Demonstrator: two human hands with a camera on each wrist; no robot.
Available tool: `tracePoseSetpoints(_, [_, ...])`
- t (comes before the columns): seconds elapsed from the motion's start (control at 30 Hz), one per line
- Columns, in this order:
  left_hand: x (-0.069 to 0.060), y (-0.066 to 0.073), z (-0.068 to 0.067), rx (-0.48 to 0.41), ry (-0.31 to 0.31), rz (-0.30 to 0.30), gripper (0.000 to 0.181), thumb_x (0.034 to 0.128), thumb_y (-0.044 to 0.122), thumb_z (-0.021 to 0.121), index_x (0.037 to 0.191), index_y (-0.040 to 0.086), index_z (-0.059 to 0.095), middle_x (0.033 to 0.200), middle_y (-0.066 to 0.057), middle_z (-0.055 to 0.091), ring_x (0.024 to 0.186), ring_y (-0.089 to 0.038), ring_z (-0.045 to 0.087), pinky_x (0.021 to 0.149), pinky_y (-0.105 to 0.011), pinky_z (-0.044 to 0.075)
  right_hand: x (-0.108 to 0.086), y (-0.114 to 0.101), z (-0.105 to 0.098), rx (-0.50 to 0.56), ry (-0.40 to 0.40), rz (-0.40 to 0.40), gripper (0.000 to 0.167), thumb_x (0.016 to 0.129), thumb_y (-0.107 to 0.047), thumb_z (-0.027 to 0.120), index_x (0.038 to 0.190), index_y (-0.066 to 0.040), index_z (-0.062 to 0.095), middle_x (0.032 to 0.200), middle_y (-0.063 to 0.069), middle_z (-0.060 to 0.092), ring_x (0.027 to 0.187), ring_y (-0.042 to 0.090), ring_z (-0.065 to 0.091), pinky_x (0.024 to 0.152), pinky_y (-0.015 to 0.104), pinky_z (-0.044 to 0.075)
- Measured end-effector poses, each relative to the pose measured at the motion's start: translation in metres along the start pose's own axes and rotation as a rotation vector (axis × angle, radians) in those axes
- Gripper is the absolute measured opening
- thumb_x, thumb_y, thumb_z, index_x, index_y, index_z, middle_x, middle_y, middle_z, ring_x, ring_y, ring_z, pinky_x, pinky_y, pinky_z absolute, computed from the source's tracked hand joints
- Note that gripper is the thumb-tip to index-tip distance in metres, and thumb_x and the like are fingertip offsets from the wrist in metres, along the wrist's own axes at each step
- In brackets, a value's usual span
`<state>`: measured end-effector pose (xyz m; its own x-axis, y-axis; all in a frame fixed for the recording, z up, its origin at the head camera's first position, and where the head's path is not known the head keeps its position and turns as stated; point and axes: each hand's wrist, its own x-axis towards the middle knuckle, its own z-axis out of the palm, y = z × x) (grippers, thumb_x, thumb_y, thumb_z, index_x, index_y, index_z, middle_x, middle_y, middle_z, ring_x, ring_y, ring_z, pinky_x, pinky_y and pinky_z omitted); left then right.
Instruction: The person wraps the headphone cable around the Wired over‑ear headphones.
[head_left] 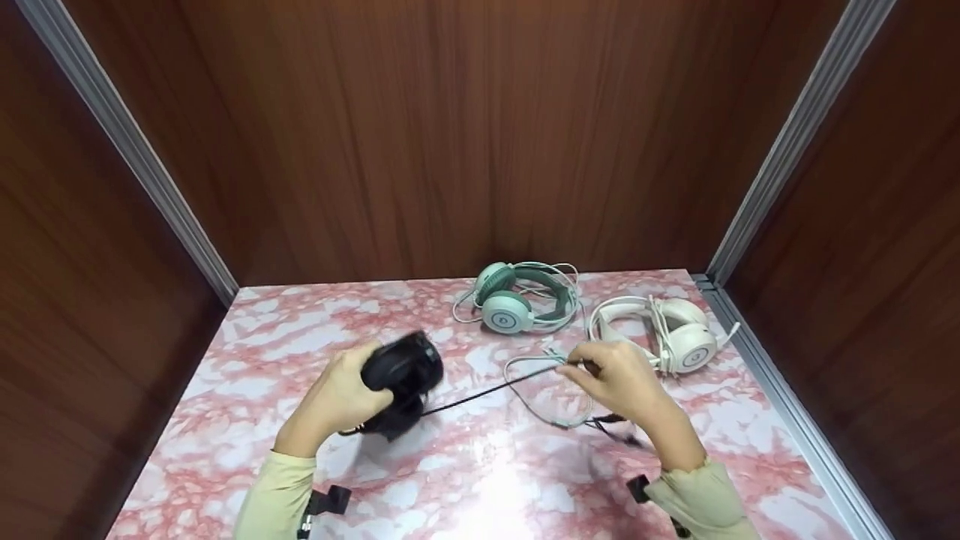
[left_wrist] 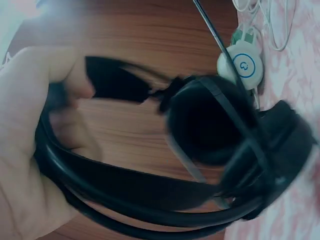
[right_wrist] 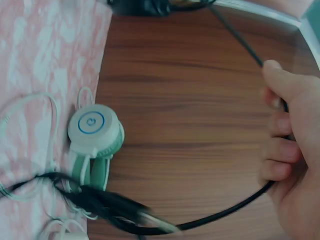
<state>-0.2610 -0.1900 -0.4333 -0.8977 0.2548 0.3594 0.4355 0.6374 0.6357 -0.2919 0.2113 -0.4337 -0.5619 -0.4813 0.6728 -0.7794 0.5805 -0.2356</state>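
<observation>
Black headphones [head_left: 405, 367] are held above the table by my left hand [head_left: 346, 394]. In the left wrist view, the fingers curl round the headband [left_wrist: 125, 187] of the black headphones, and the ear cups [left_wrist: 210, 120] hang at the far end. A black cable [head_left: 480, 394] runs taut from the headphones to my right hand [head_left: 619, 379]. The right fingers and thumb grip that cable, as the right wrist view shows, and its loose length [right_wrist: 225, 212] curves below the hand with a blurred dark bundle [right_wrist: 110, 202] on it.
Green-and-white headphones [head_left: 506, 311] lie at the back of the marbled table [head_left: 285, 330], their pale cable [head_left: 551, 420] looping forward. White headphones [head_left: 686, 349], wrapped in their own cable, lie at the right. Wood-grain panels [head_left: 465, 135] enclose the back and sides.
</observation>
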Motion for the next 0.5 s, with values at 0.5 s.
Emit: tracePoseSetpoints(0.5, [-0.006,-0.013,-0.004,-1.187,-0.59,0.364,0.062,0.0662,-0.012,0.058,0.128,-0.009,0.052,0.104,-0.01,0.064,0.078,-0.017,0.054,0.073,-0.025,0.046,0.047,0.025,0.037,0.05,0.276,0.155,0.024,0.074,-0.028,0.084,0.067,-0.015,0.064,0.058,-0.009,0.053,0.052,0.005,0.043,0.048,0.028,0.036])
